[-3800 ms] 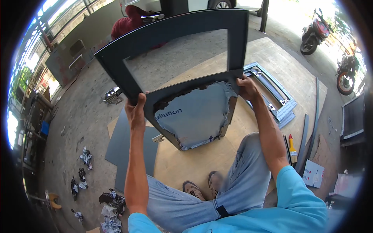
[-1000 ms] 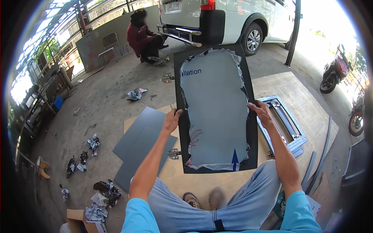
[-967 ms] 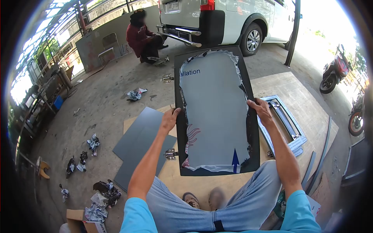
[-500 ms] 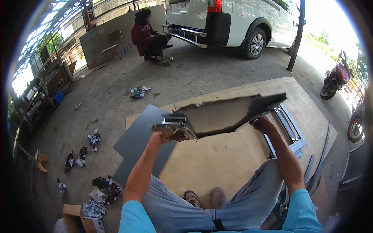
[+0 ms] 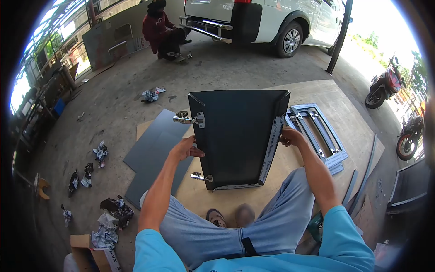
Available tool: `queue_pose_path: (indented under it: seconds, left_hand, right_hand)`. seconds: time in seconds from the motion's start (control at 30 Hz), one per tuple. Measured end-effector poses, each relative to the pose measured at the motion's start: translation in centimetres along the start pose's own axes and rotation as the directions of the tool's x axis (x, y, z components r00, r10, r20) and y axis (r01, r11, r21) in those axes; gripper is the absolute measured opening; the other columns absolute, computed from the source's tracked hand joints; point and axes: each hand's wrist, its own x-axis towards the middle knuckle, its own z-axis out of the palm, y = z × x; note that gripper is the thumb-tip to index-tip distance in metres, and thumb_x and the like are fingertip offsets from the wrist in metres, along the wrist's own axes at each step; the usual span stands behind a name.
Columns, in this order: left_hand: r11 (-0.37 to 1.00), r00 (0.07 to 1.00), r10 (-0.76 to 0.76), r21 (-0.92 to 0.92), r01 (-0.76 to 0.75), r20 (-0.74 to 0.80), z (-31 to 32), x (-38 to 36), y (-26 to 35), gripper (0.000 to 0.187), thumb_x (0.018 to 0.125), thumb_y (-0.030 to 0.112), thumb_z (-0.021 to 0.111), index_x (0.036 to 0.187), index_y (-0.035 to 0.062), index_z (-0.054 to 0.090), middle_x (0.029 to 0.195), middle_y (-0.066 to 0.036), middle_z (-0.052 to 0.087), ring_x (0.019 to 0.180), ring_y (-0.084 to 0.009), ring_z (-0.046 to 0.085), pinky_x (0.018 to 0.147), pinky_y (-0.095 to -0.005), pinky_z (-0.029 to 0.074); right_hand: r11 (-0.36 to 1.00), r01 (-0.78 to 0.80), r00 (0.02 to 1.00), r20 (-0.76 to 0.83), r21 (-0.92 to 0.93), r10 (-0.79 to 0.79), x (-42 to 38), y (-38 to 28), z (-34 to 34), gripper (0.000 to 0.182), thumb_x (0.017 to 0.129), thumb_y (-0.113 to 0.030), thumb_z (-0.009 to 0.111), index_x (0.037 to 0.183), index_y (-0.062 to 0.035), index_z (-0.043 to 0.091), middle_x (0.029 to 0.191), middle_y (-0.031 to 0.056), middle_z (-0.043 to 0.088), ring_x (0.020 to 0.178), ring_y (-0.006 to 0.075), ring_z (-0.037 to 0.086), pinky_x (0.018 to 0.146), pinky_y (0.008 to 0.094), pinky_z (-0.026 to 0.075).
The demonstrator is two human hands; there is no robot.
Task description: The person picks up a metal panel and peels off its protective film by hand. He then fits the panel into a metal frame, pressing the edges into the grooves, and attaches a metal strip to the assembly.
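Observation:
A dark cabinet door [image 5: 238, 136] with a metal edge frame stands upright in front of my knees, its broad face toward me. My left hand [image 5: 186, 148] grips its left edge, between an upper hinge [image 5: 190, 119] and a lower hinge [image 5: 199, 176]. On the opposite edge, my right hand [image 5: 292, 136] is closed around the frame beside a strip of printed protective film [image 5: 272, 147]. The fingertips behind the frame are partly hidden. Whether the door's lower edge touches the plywood cannot be made out.
Film-wrapped frames with hinges [image 5: 337, 147] lie right on the plywood sheet [image 5: 312, 90]. Dark flat panels [image 5: 158, 145] lie left. Crumpled wrapping [image 5: 105, 229] and a cardboard box [image 5: 81, 242] are lower left. A person [image 5: 161, 34] crouches beside a white van [image 5: 272, 22].
The door has swung from a raised, nearly flat, edge-on position to upright, its face and both hinges now showing. Both hands stay on its edges. The head view has shifted slightly.

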Motion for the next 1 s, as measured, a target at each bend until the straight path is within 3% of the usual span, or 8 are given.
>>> queue_pose_path:
  seconds: [0.13, 0.37, 0.57, 0.7, 0.73, 0.8, 0.87, 1.0]
  left_hand:
    - [0.975, 0.999, -0.03, 0.219, 0.033, -0.021, -0.3, -1.4, 0.6, 0.047, 0.097, 0.032, 0.034, 0.12, -0.0078, 0.043, 0.091, -0.026, 0.061, 0.072, -0.0307, 0.067, 0.061, -0.0353, 0.058]
    - [0.739, 0.96, 0.262, 0.661, -0.131, -0.101, 0.7, -8.1, 8.0, 0.029, 0.085, 0.023, 0.059, 0.093, -0.0043, 0.063, 0.07, -0.012, 0.064, 0.066, -0.0198, 0.066, 0.055, -0.0272, 0.053]
    - [0.541, 0.37, 0.833, 0.465, -0.701, -0.412, 3.7, -3.3, 7.7, 0.073, 0.076, 0.061, 0.063, 0.109, -0.0043, 0.054, 0.093, -0.016, 0.061, 0.091, -0.0237, 0.061, 0.079, -0.0312, 0.049]
    - [0.66, 0.504, 0.751, 0.468, -0.588, -0.427, 6.8, -2.8, 9.4, 0.096, 0.068, 0.079, 0.052, 0.114, -0.0058, 0.049, 0.103, -0.021, 0.057, 0.1, -0.0299, 0.057, 0.09, -0.0375, 0.043]
    - [0.653, 0.525, 0.757, 0.449, -0.61, -0.389, 7.8, -2.6, 9.9, 0.096, 0.068, 0.079, 0.052, 0.114, -0.0058, 0.049, 0.103, -0.021, 0.057, 0.1, -0.0299, 0.057, 0.09, -0.0375, 0.043]
    - [0.768, 0.552, 0.64, 0.461, -0.445, -0.534, 9.2, -2.6, 10.8, 0.084, 0.075, 0.069, 0.056, 0.113, -0.0048, 0.049, 0.099, -0.02, 0.058, 0.099, -0.0315, 0.057, 0.09, -0.0398, 0.042]
    - [0.757, 0.48, 0.653, 0.49, -0.432, -0.586, 9.9, -2.2, 10.8, 0.075, 0.076, 0.061, 0.059, 0.112, -0.004, 0.049, 0.095, -0.018, 0.058, 0.095, -0.0303, 0.058, 0.088, -0.0398, 0.043]
    - [0.741, 0.366, 0.655, 0.464, -0.486, -0.662, 10.8, -2.1, 11.7, 0.051, 0.077, 0.04, 0.06, 0.106, -0.0011, 0.05, 0.082, -0.013, 0.056, 0.083, -0.0253, 0.057, 0.079, -0.0379, 0.043]
  right_hand:
    - [0.692, 0.443, 0.895, -0.333, 0.57, -0.298, -3.5, -4.0, 1.2, 0.044, 0.087, -0.052, 0.051, 0.087, -0.0091, 0.061, 0.07, 0.0024, 0.056, 0.061, 0.0141, 0.048, 0.062, 0.0321, 0.04]
    - [0.641, 0.566, 0.82, -0.436, 0.518, -0.371, -6.8, -7.1, 2.0, 0.06, 0.085, -0.066, 0.043, 0.09, -0.0096, 0.062, 0.071, -0.0006, 0.058, 0.062, 0.0092, 0.045, 0.061, 0.0259, 0.034]
    - [0.436, 0.671, 0.739, -0.485, 0.6, -0.468, -6.9, -7.3, 3.5, 0.052, 0.091, -0.056, 0.042, 0.097, -0.0084, 0.063, 0.084, 0.0031, 0.064, 0.079, 0.0134, 0.058, 0.07, 0.0274, 0.044]
    - [0.419, 0.823, 0.512, -0.821, 0.385, -0.252, -7.2, -8.3, 4.6, 0.074, 0.089, -0.058, 0.045, 0.131, 0.0039, 0.042, 0.116, 0.0138, 0.058, 0.106, 0.02, 0.053, 0.096, 0.0292, 0.038]
    - [0.296, 0.772, 0.636, -0.691, 0.563, -0.344, -9.2, -9.0, 4.5, 0.085, 0.088, -0.06, 0.046, 0.138, 0.0071, 0.028, 0.131, 0.0168, 0.047, 0.119, 0.0209, 0.044, 0.104, 0.0297, 0.029]
    - [0.453, 0.839, 0.444, -0.86, 0.3, -0.253, -8.2, -9.0, 4.6, 0.088, 0.088, -0.06, 0.046, 0.136, 0.0113, 0.027, 0.138, 0.0186, 0.04, 0.125, 0.0214, 0.038, 0.107, 0.0306, 0.023]
    - [0.357, 0.905, 0.329, -0.912, 0.23, -0.246, -7.6, -9.1, 4.8, 0.079, 0.087, -0.058, 0.049, 0.127, 0.0095, 0.044, 0.119, 0.0173, 0.055, 0.108, 0.0206, 0.049, 0.097, 0.0296, 0.034]
    - [0.61, 0.784, 0.365, -0.883, 0.121, -0.295, -11.1, -10.5, 5.9, 0.047, 0.084, -0.044, 0.06, 0.088, 0.0018, 0.056, 0.074, 0.0081, 0.052, 0.072, 0.0174, 0.048, 0.069, 0.0336, 0.041]
